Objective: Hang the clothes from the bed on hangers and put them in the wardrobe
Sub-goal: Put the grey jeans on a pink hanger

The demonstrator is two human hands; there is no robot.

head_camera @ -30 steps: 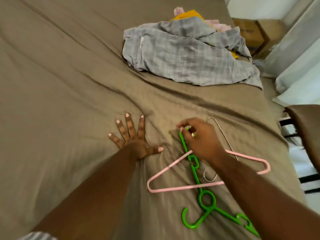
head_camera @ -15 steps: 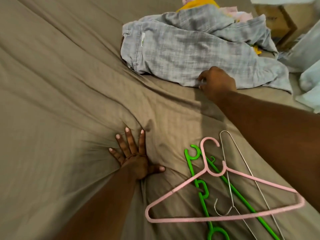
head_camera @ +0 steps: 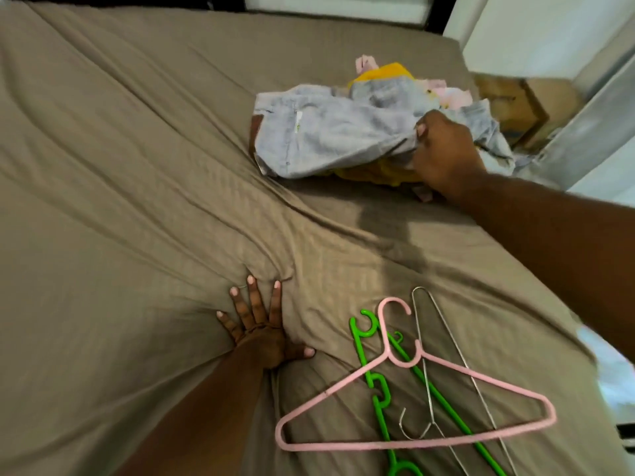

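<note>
the right hand (head_camera: 443, 152) grips a fold of the pale grey checked cotton garment (head_camera: 330, 135), heaped on other clothes well beyond the pink plastic hanger (head_camera: 488, 380) on the brown-sheeted bed (head_camera: 137, 166). the left hand (head_camera: 261, 334) presses flat, fingers spread, just left of that hanger. best to lift the grey piece clear so the yellow cloth (head_camera: 374, 173) beneath doesn't drag. a brown cardboard box (head_camera: 515, 101), farther beyond that hanger, hides its contents.

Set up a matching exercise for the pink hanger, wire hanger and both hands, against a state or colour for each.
1 pink hanger
2 wire hanger
3 left hand
4 right hand

A grips the grey garment
B pressed flat on the bedsheet
C thin silver metal
D lies over the other hangers

Pairs: 1-D, 2-C, 3-B, 4-A.
</note>
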